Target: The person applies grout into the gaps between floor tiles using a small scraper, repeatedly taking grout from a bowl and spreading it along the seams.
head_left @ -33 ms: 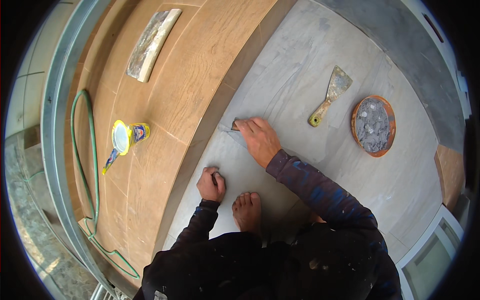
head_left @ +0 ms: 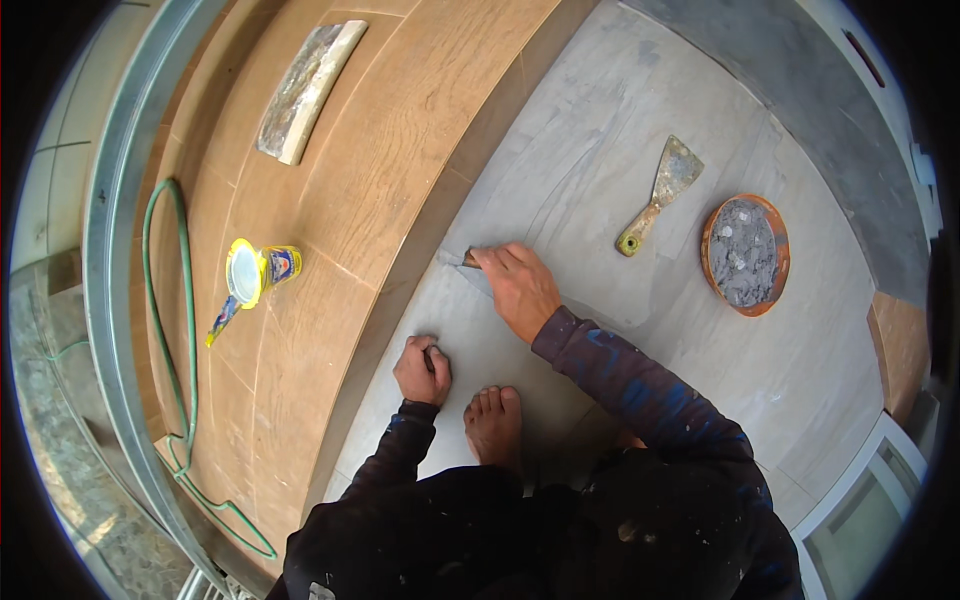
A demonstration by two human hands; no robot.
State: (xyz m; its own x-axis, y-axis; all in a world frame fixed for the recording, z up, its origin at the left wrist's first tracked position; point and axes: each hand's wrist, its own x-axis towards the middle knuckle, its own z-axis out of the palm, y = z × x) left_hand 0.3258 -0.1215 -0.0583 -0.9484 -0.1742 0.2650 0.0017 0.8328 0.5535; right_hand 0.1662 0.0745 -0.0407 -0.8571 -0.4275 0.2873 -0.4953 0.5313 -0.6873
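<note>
right hand point(head_left: 517, 290): palm down, fingers curled and closed on a small flat tool with a brown upper edge point(head_left: 471, 258). the tool sits low over the grey stone-look tiled floor point(head_left: 590, 185), near the foot of the brown wood-look tiled step point(head_left: 425, 150). the fingers hide part of it; from where i stand, i cannot tell its full shape. a thin grey flat area shows below it; i cannot tell whether this is blade or smeared material.

left hand point(head_left: 423, 370): closed in a loose fist around a small dark object point(head_left: 430, 357), mostly covered, kind unclear. this hand is just beside the person's bare foot point(head_left: 493, 425).

to my view, the other items are arranged as follows. a putty knife with a flared, stained metal blade point(head_left: 679, 165) lies on the floor, apart from the right hand. near it, farther right, stands a round terracotta-coloured bowl point(head_left: 782, 288) containing lumpy grey paste point(head_left: 745, 255). on the step are a yellow tub with a blue label point(head_left: 283, 265), a rectangular stained block with a pale edge point(head_left: 308, 95) and a looped green hose point(head_left: 189, 330).
</note>
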